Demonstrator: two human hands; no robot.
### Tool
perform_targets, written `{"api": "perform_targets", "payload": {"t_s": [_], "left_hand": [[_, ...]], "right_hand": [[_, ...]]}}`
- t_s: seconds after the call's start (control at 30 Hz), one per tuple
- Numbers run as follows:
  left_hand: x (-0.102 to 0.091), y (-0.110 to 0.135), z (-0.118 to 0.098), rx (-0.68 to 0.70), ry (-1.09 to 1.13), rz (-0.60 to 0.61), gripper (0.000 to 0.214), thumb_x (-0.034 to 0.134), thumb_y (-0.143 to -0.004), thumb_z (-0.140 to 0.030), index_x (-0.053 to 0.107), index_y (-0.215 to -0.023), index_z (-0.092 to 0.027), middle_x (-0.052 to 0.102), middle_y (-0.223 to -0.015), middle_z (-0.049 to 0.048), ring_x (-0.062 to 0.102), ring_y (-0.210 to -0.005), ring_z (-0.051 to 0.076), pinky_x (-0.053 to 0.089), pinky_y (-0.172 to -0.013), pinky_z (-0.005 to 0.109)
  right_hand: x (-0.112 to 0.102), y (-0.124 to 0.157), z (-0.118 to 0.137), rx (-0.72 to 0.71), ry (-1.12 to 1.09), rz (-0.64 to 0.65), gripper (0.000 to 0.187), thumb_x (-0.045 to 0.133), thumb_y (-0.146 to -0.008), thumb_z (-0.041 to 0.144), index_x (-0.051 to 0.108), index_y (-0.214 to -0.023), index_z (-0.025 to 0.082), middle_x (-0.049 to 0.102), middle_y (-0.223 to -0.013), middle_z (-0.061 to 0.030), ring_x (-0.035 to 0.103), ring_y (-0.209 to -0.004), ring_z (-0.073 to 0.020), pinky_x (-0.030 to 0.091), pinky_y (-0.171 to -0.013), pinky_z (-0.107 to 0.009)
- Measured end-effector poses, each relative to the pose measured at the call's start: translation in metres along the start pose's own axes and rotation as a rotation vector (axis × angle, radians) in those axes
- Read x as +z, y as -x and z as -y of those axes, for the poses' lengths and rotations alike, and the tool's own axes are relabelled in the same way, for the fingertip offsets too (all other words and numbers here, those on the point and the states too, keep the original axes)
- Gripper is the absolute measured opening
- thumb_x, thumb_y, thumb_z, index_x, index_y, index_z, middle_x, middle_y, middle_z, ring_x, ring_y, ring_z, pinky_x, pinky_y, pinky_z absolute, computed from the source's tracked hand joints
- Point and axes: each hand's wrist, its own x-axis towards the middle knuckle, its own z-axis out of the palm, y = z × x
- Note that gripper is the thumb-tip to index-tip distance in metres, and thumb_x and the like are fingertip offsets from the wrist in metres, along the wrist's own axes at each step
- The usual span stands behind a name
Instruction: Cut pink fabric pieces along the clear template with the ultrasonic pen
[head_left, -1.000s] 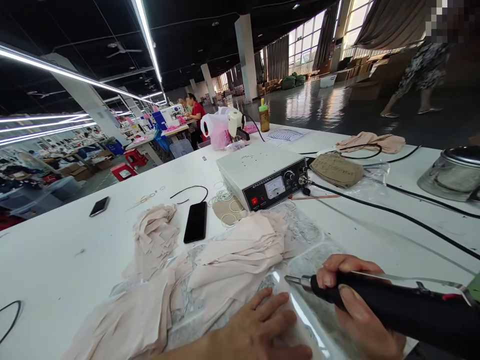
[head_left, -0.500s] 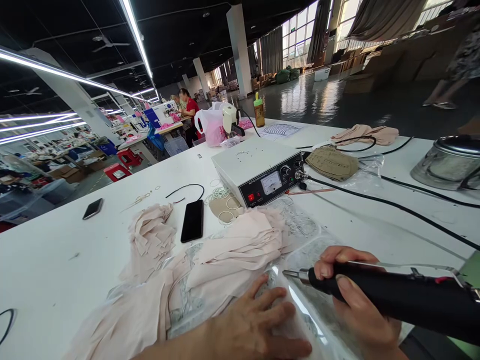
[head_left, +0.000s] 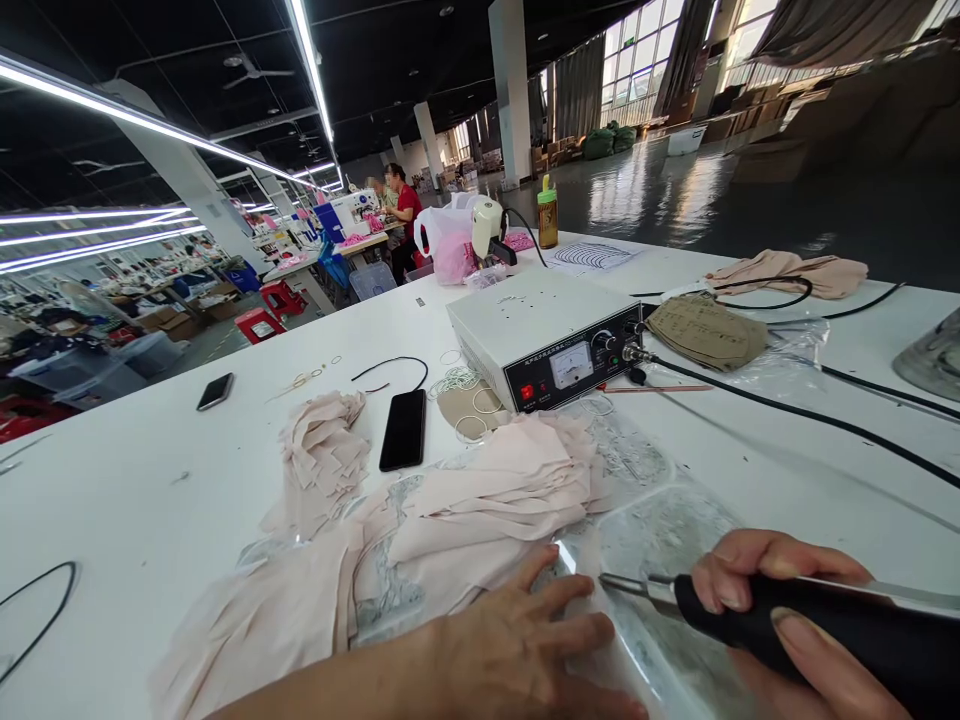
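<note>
while the right hand (head_left: 795,625) is clenched round the black handheld tool (head_left: 810,630), its long axis lies nearly level across the lower right, metal tip pointing left toward the left hand (head_left: 525,650). that hand lies flat, fingers spread and holding nothing, on pale pink fabric pieces (head_left: 480,500) over a clear sheet. since half a second ago the tool sits lower in view and the tip is closer to the left fingers. two phones lie on the white table (head_left: 150,480): one (head_left: 403,429) beside the fabric, one (head_left: 215,390) farther off. one control box (head_left: 547,335) stands behind.
</note>
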Motion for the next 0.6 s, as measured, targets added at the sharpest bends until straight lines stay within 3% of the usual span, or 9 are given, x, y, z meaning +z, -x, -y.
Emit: {"api": "perform_targets", "payload": {"t_s": [0.6], "left_hand": [[-0.0004, -0.0006, -0.0006, -0.013, 0.022, 0.005, 0.027, 0.063, -0.101, -0.053, 0.072, -0.124, -0.042, 0.063, -0.126, 0.0005, 0.056, -0.127, 0.024, 0.033, -0.121, 0.051]], "right_hand": [[0.0058, -0.0052, 0.0027, -0.066, 0.015, 0.099, 0.017, 0.078, -0.084, 0.037, 0.064, -0.084, 0.028, 0.055, -0.072, -0.001, 0.051, -0.054, -0.0146, 0.052, -0.048, -0.03]]}}
